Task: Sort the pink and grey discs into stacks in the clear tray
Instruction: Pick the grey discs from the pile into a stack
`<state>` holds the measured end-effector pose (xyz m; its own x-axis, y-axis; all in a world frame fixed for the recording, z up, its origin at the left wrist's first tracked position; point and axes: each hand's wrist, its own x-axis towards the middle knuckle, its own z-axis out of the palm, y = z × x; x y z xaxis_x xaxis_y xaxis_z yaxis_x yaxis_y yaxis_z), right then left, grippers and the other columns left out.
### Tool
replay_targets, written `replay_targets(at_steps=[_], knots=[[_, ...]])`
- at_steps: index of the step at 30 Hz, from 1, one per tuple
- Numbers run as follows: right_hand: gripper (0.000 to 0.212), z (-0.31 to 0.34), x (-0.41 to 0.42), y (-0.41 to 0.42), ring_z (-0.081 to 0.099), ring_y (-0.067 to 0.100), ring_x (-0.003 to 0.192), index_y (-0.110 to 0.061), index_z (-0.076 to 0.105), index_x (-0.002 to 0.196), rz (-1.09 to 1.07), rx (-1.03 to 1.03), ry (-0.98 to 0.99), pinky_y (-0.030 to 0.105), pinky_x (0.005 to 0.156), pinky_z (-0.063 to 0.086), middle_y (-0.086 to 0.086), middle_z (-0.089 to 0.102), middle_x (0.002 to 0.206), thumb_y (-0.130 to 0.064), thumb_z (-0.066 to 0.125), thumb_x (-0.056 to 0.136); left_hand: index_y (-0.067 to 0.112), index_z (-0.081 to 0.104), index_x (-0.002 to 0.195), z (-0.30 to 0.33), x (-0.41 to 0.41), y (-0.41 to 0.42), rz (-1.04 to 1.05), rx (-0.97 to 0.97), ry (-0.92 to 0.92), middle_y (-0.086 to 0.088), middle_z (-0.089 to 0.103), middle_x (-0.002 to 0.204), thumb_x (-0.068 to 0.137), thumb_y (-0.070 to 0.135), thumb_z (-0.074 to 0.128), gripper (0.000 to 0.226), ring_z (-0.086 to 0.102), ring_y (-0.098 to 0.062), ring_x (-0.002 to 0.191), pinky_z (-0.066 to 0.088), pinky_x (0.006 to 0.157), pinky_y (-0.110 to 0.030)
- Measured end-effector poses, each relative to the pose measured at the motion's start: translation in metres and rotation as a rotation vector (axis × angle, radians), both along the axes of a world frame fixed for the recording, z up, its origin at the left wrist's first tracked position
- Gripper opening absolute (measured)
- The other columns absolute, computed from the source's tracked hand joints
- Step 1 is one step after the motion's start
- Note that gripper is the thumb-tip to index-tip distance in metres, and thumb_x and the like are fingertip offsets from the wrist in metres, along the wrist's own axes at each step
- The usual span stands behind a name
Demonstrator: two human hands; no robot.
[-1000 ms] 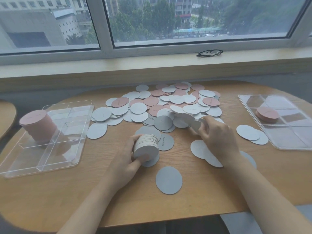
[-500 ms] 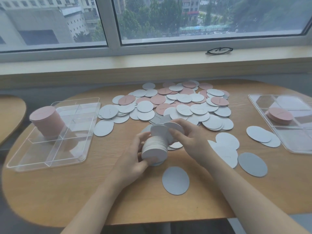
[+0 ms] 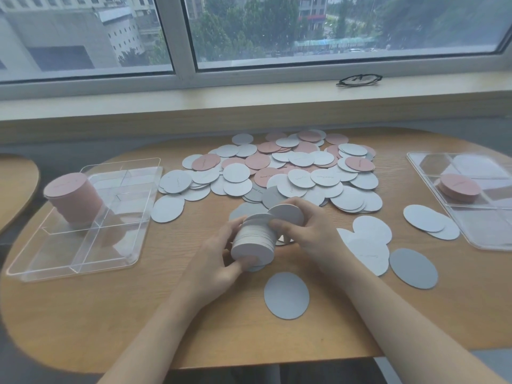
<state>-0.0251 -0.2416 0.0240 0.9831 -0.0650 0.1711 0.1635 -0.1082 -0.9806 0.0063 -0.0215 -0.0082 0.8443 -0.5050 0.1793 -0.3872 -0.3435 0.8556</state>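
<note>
Grey stack (image 3: 253, 239): I am seeing it lying on its side just above the table, held between both hands in the middle of the near half.
Left hand (image 3: 219, 261): it is gripping the grey stack, thumb pressing on the near face and fingers curling over the far side.
Right hand (image 3: 307, 231): it is pinching a single grey disc (image 3: 286, 214) against the far end of the grey stack; I cannot tell for sure whether that disc is already flush with the rest.
Loose pile (image 3: 291, 167): pink and grey discs are lying mixed and overlapping beyond the hands, toward the window.
Stray grey discs: one (image 3: 286, 295) is lying alone near the table's front edge, another (image 3: 412, 268) is sitting to the right of my right forearm, with paler ones just beside it.
Left clear tray (image 3: 83, 261): it is resting on the table's left side, holding a tall pink stack (image 3: 73, 196) in its far-left compartment.
Right clear tray (image 3: 426, 167): it is sitting at the right edge, holding a short pink stack (image 3: 460, 187).
Table (image 3: 138, 328): rounded wood, carrying everything.
Windowsill: a pair of glasses (image 3: 358, 79) is lying there.
</note>
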Motion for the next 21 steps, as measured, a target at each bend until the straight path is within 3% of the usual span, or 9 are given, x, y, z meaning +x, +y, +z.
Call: replay_targets(at_steps=[4,14,18,21], knots=[[0.019,0.0,0.001,0.0,0.055,0.008,0.065,-0.016,0.065,0.093,-0.027,0.004,0.008,0.026,0.058,0.047,-0.007,0.063,0.073,-0.014,0.08,0.082,0.048,0.043,0.143,0.001,-0.001,0.0,-0.008,0.011,-0.012,0.014,0.065,0.127,0.083,0.026,0.075,0.071,0.065,-0.02,0.113,0.057,0.09,-0.049],[0.029,-0.009,0.005,0.0,0.061,0.009,0.073,-0.027,0.062,0.096,-0.118,-0.166,-0.027,0.025,0.068,0.051,-0.007,0.067,0.08,-0.028,0.083,0.077,0.051,0.043,0.143,0.003,-0.003,0.0,0.006,0.041,-0.067,0.026,0.06,0.127,0.082,0.027,0.074,0.073,0.063,-0.012,0.112,0.057,0.09,-0.04],[0.022,-0.011,0.005,0.001,0.062,0.01,0.076,-0.025,0.062,0.096,-0.16,-0.232,-0.06,0.02,0.069,0.048,-0.006,0.068,0.082,-0.025,0.079,0.082,0.051,0.046,0.139,0.003,-0.003,-0.001,0.028,0.048,-0.066,0.026,0.061,0.121,0.079,0.028,0.075,0.071,0.062,-0.014,0.105,0.056,0.086,-0.043],[0.014,-0.01,0.005,0.002,0.062,0.013,0.075,-0.024,0.063,0.093,-0.152,-0.231,-0.069,0.024,0.069,0.048,-0.005,0.067,0.08,-0.021,0.075,0.086,0.046,0.05,0.135,0.002,-0.002,-0.001,0.032,0.046,-0.057,0.022,0.063,0.117,0.079,0.028,0.075,0.065,0.063,-0.016,0.101,0.056,0.084,-0.045]])
